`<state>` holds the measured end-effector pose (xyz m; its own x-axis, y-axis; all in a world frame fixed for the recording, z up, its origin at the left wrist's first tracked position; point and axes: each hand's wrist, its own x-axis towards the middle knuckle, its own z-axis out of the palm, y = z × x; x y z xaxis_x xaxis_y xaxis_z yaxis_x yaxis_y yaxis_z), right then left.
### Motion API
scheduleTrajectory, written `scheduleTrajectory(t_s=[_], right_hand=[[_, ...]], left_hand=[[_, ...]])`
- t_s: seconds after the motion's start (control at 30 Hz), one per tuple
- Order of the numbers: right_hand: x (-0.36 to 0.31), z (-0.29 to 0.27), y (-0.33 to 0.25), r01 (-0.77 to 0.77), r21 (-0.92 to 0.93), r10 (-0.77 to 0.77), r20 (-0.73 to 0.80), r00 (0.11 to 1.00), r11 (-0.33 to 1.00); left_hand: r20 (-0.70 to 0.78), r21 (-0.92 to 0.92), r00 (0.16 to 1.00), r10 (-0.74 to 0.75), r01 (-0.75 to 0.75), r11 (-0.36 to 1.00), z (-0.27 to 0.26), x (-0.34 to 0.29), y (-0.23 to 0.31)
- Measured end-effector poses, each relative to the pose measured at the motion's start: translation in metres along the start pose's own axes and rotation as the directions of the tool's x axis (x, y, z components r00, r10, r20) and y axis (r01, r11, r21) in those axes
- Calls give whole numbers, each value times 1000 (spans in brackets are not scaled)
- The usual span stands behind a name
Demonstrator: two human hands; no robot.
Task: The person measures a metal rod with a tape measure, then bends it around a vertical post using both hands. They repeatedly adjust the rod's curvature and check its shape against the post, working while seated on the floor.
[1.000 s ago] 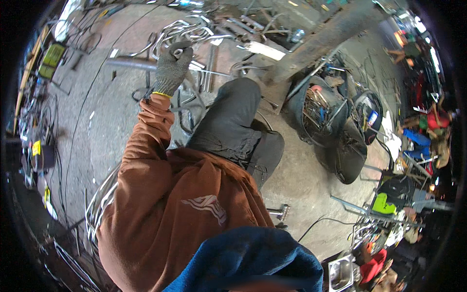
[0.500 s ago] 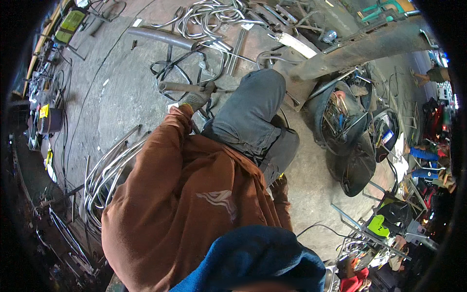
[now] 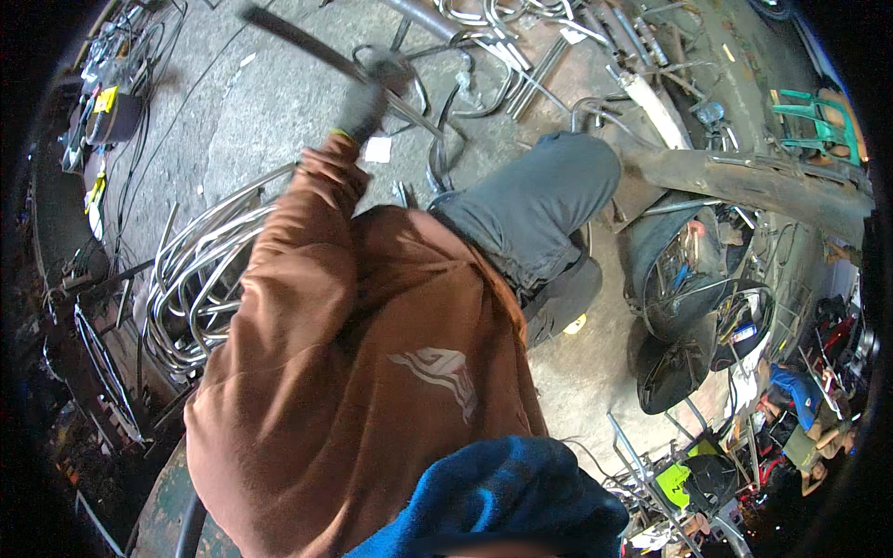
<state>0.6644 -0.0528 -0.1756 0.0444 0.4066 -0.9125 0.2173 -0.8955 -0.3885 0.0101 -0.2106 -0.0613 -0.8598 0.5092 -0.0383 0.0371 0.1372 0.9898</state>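
My left hand (image 3: 361, 110), in a dark work glove, is closed around a dark metal pipe (image 3: 302, 42) held at a slant above the concrete floor. The pipe's thick end points to the far left. A thinner rod (image 3: 419, 115) shows on the other side of the hand, toward the dark bent tubing by my knee. The fingers are partly smeared by motion. A small white paper (image 3: 378, 150) lies beside the wrist. My right hand is out of sight behind my body.
Bundled bent metal tubes (image 3: 200, 279) lie to the left; more tubes (image 3: 502, 56) are scattered ahead. A thick rusty beam (image 3: 772, 183) and dark tool containers (image 3: 642, 251) stand on the right. A green chair (image 3: 819, 121) is at the far right, and people (image 3: 805, 418) are beyond.
My left hand has moved forward with the pipe, whose thick end now tilts farther away. My right hand has gone from view beside my body. The view has shifted.
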Motion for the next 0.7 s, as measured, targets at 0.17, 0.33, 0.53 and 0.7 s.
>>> scheduleTrajectory(t_s=[0.17,0.33,0.53,0.7], right_hand=[[-12,24,-35,60,-148,-57,27,998,987],[-6,55,-49,162,-249,-160,29,987,955],[12,75,-23,113,-199,-121,-29,992,974],[9,78,66,241,-10,-241,-52,969,970]], left_hand=[[-283,-55,956,79,-99,994,-100,17,63],[-198,21,953,-229,238,971,-90,3,25],[-140,515,951,-275,308,800,-39,-18,-136],[-6,478,956,-293,260,839,-36,-10,-218]])
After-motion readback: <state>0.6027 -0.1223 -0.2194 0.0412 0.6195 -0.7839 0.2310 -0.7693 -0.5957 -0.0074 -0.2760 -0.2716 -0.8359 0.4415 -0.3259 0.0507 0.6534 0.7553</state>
